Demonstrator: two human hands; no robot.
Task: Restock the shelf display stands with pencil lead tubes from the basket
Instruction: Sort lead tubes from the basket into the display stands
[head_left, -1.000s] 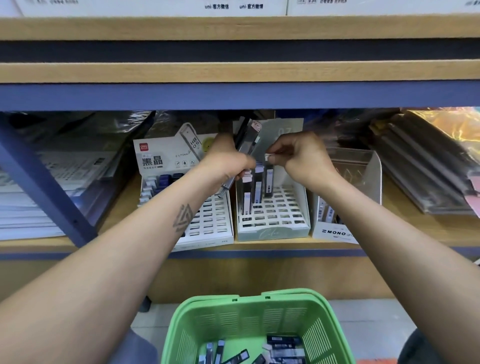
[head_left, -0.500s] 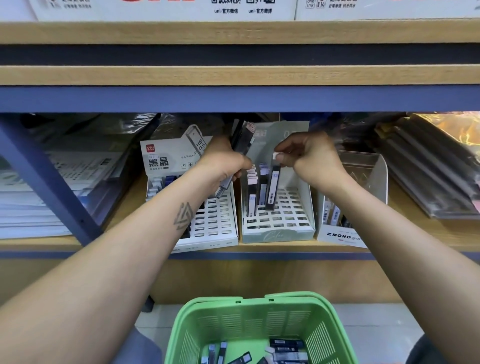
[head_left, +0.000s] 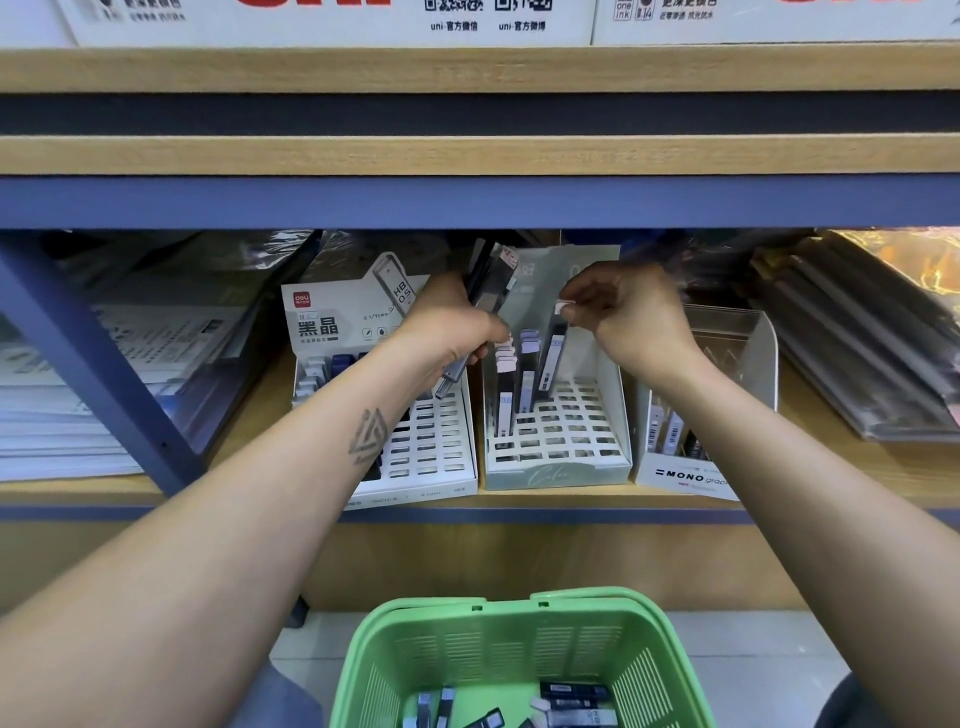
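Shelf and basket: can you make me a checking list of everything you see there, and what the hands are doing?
Surface: wooden shelf with a blue front edge, another shelf above.
Job's things: middle stand holds a few upright lead tubes at its back left, most slots bare; left stand mostly bare in front; right stand holds some tubes; green basket below has loose tubes in it.
Clutter: stacked paper on the left, wrapped packs on the right.
Hands: left hand grips a bundle of tubes; right hand pinches the top of one tube over the middle stand.
Cables: nothing seen.
Surroundings: white boxes on top; pale floor.
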